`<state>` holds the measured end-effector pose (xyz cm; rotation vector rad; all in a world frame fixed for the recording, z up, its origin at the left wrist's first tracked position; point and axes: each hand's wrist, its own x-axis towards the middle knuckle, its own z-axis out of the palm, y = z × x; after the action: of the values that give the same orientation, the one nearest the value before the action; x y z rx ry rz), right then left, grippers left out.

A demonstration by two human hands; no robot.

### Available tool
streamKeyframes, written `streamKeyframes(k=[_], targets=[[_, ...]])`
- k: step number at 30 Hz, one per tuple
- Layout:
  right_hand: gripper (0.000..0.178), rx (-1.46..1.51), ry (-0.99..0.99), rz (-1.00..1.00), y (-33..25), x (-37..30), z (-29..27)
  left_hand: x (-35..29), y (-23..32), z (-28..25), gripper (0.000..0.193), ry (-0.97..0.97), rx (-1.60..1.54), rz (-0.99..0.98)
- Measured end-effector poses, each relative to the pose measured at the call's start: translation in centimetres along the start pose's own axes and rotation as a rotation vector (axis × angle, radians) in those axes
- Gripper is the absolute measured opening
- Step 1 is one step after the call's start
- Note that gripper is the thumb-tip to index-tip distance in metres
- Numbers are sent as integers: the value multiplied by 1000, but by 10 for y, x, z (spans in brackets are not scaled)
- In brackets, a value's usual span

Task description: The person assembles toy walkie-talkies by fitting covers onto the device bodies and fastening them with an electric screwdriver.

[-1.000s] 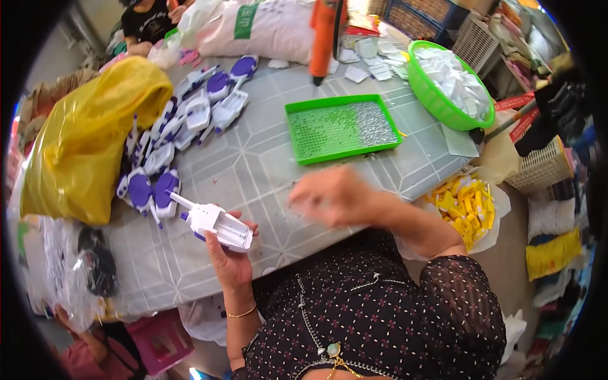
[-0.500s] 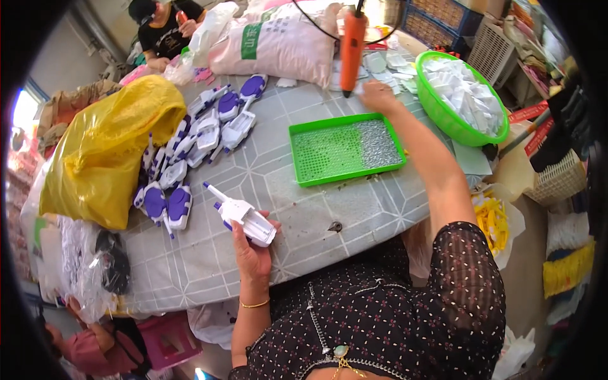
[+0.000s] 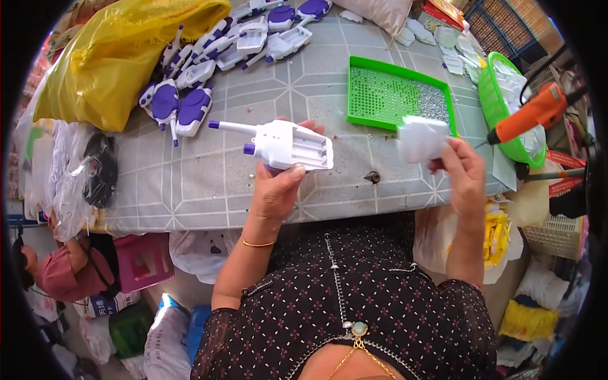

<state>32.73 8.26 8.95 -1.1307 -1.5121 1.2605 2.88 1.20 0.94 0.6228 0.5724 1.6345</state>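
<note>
My left hand (image 3: 277, 193) is closed round a white-and-purple toy walkie-talkie (image 3: 278, 144) with a stubby antenna. Its open battery bay faces up, and the antenna points left. Pinched in my right hand (image 3: 467, 176) is a thin white plastic cover (image 3: 421, 139), smeared by motion, held apart from the toy. Beyond the cover lies a green tray (image 3: 367, 121) with small silvery screws (image 3: 432, 104) heaped at its right end. An orange electric screwdriver (image 3: 535, 113) hangs on a cord to the right of my right hand.
Several similar toys (image 3: 192, 109) are piled at the far left beside a yellow plastic bag (image 3: 120, 63). A green basket (image 3: 491, 104) of white covers stands at the right, near loose covers (image 3: 453, 47). Below the table's right edge is a bag of yellow parts (image 3: 497, 231). Another person (image 3: 69, 275) is at lower left.
My right hand has come back from the loose covers at the far right with a white cover. My left hand has raised and levelled the toy. The view has shifted; the screwdriver appears farther right.
</note>
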Motion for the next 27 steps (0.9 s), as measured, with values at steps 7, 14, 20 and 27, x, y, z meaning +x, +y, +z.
streamKeyframes(k=[7,14,20,27], targets=[[36,294,-249,123,26,7,120,-6,0,-2,96,31,125,63],[48,-406,-226,-484,12,18,121,-10,6,-6,93,46,16,16],[41,-411,-610,-745,5,34,113,-8,6,-17,92,37,-133,-61],[50,-567,-514,-983,12,40,111,-7,4,-20,90,18,-148,-105]])
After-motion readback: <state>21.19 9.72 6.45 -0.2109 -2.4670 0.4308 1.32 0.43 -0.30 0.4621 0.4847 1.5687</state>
